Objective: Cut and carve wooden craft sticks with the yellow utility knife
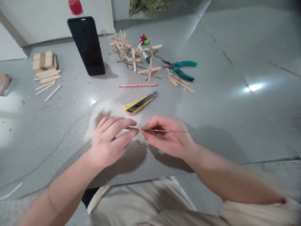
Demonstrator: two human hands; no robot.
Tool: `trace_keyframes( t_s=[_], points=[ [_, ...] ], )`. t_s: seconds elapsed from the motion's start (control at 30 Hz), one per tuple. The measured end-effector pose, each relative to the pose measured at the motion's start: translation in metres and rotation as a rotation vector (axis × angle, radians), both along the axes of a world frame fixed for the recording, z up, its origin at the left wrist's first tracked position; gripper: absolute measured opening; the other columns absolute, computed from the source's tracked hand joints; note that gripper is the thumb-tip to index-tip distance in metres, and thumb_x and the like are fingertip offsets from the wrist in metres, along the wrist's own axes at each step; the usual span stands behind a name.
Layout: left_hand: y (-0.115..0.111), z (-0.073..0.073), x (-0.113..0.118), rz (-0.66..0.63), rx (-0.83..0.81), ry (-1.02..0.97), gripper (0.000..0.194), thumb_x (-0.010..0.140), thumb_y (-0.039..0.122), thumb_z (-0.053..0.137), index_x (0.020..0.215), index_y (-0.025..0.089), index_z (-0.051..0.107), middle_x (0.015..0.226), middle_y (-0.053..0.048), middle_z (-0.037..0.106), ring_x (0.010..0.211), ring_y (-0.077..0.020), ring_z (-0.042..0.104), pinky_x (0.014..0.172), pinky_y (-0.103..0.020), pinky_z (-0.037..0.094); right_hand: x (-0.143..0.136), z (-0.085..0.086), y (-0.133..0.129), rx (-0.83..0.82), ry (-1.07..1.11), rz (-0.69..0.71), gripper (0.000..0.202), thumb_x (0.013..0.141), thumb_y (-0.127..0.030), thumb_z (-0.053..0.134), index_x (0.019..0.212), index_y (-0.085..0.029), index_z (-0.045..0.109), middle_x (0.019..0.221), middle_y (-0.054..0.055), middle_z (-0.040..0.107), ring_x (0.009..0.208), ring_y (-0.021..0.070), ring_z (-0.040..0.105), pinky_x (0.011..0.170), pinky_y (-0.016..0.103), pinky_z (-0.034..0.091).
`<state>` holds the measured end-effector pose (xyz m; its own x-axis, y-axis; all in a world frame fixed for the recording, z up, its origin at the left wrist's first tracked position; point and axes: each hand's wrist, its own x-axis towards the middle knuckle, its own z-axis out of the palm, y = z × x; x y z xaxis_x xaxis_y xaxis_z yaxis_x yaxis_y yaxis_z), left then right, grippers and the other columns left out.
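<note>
My left hand (113, 133) is closed in a pinch above the grey table, with a thin craft stick (133, 127) between thumb and fingers, seen nearly edge-on. Close beside it, my right hand (168, 135) has its fingers closed on a slim, rod-like tool (174, 131) whose thin end reaches back past the wrist side. The two pieces meet or overlap between my fingertips; the exact contact is hidden. Pale powder (88, 127) is spread on the table around my left hand. A yellow and black utility knife (140, 103) lies just beyond my hands.
Behind the knife are a pink pencil (137, 85), green-handled pliers (182, 69) on loose sticks, and several crossed-stick pieces (150, 69) with a marker (144, 53). A dark phone (87, 47) leans upright against a red-capped bottle (75, 7). Bundled craft sticks (44, 60) sit at left.
</note>
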<state>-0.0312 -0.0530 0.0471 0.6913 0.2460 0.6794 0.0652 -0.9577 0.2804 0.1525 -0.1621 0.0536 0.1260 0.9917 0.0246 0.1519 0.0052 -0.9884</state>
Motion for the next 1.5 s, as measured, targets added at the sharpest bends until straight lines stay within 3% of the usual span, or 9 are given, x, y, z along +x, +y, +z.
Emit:
trace_keyframes(
  t_s=[0.3,0.53,0.83,0.97,1.23,1.5],
  points=[
    [-0.0026,0.0028,-0.0004,-0.047,0.01,-0.05,0.016,0.085,0.005,0.07,0.093,0.02,0.067,0.097,-0.003,0.077,0.087,-0.0162,0.072,0.075,-0.03,0.056,-0.0003,-0.0004,-0.0034,0.148,-0.143,0.053,0.006,0.088,-0.017,0.063,0.082,-0.019,0.063,0.066,-0.002,0.063,0.057,0.0093,0.053,0.052,0.021,0.043],
    [-0.004,-0.0026,0.0009,-0.051,0.038,-0.015,0.016,0.085,0.001,0.065,0.093,0.015,0.065,0.101,-0.007,0.076,0.093,-0.0192,0.071,0.08,-0.033,0.055,0.0015,-0.0066,-0.0039,0.218,-0.272,0.099,0.007,0.087,-0.016,0.063,0.082,-0.019,0.06,0.068,-0.001,0.065,0.058,0.0096,0.055,0.055,0.023,0.04],
    [-0.0021,0.0005,0.0036,-0.054,-0.13,0.107,0.013,0.092,0.005,0.055,0.088,0.017,0.059,0.107,-0.008,0.072,0.088,-0.0163,0.069,0.076,-0.029,0.055,0.0055,-0.0071,-0.0002,0.266,-0.28,0.126,0.01,0.083,-0.011,0.063,0.079,-0.019,0.058,0.068,-0.001,0.064,0.056,0.008,0.051,0.054,0.02,0.041],
    [0.0015,-0.0006,0.0008,-0.013,-0.117,0.051,0.007,0.092,0.012,0.065,0.094,0.018,0.063,0.107,-0.006,0.073,0.087,-0.0142,0.069,0.078,-0.027,0.056,0.0064,-0.0034,0.0012,0.26,-0.276,0.106,0.008,0.085,-0.013,0.061,0.079,-0.019,0.059,0.068,0.0,0.067,0.056,0.0087,0.056,0.053,0.02,0.043],
    [0.005,-0.0021,-0.0027,-0.115,-0.007,-0.014,0.011,0.09,0.013,0.069,0.098,0.02,0.068,0.107,-0.004,0.075,0.09,-0.0163,0.071,0.076,-0.03,0.057,0.0068,-0.0042,-0.0013,0.26,-0.272,0.116,0.008,0.084,-0.012,0.063,0.079,-0.018,0.06,0.067,-0.001,0.066,0.055,0.0074,0.054,0.052,0.019,0.041],
    [-0.0004,-0.0018,-0.0042,-0.15,-0.131,-0.044,0.024,0.087,0.005,0.071,0.105,0.018,0.068,0.101,-0.001,0.077,0.084,-0.0124,0.071,0.077,-0.026,0.058,0.0069,-0.0052,-0.0034,0.29,-0.285,0.145,0.012,0.082,-0.008,0.063,0.078,-0.018,0.058,0.07,0.0,0.066,0.058,0.0081,0.055,0.055,0.02,0.042]
  ],
)
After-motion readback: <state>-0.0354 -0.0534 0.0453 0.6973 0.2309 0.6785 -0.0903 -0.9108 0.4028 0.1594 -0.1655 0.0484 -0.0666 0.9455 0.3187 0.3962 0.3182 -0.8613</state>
